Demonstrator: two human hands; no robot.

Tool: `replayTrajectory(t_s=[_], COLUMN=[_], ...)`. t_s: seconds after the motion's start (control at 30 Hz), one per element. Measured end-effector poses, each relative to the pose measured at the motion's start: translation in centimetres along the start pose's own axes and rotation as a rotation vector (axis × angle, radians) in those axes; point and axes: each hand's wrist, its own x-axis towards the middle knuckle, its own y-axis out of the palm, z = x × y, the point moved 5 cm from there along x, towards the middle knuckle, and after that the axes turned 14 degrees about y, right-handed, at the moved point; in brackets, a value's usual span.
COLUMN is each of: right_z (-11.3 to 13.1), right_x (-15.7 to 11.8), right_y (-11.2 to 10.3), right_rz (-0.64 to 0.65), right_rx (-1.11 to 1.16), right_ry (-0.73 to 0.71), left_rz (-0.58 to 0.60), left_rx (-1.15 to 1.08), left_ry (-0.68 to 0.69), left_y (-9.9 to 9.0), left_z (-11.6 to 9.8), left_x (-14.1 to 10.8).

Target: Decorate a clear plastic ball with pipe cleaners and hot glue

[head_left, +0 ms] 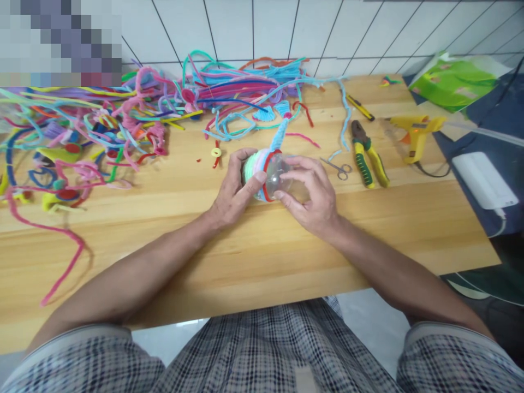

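Note:
Between my hands is a clear plastic ball point(275, 178), its left part wrapped in green, white, pink and blue pipe cleaner, with a red band around it. A pale blue wrapped strip sticks up from its top towards a small pink piece. My left hand point(236, 188) grips the wrapped side, thumb across the front near the red band. My right hand point(313, 195) is at the bare clear side, fingertips and thumb touching it. Part of the wrapped side is hidden behind my left fingers.
Tangled pipe cleaners point(143, 120) cover the back and left of the wooden table point(245, 262). To the right lie small scissors point(340, 170), pliers point(364, 158), a cutter point(360, 107), a yellow glue gun point(417, 131) and a white power bank point(485, 179).

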Motion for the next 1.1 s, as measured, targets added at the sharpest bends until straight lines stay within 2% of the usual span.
replayTrajectory(t_s=[0.13, 0.4, 1.1], right_z=[-0.7, -1.9, -1.5], right_x=[-0.1, -0.3, -0.2], right_y=[0.3, 1.0, 1.4], right_rz=[-0.008, 0.059, 0.105], right_rx=[0.029, 0.079, 0.125], right_ry=[0.041, 0.135, 0.128], left_rz=[0.012, 0.015, 0.03], left_rx=[0.008, 0.001, -0.002], left_ry=[0.004, -0.009, 0.007], left_y=[-0.1, -0.1, -0.2], left_z=[0.0, 0.2, 0.4], left_x=[0.1, 0.0, -0.3])
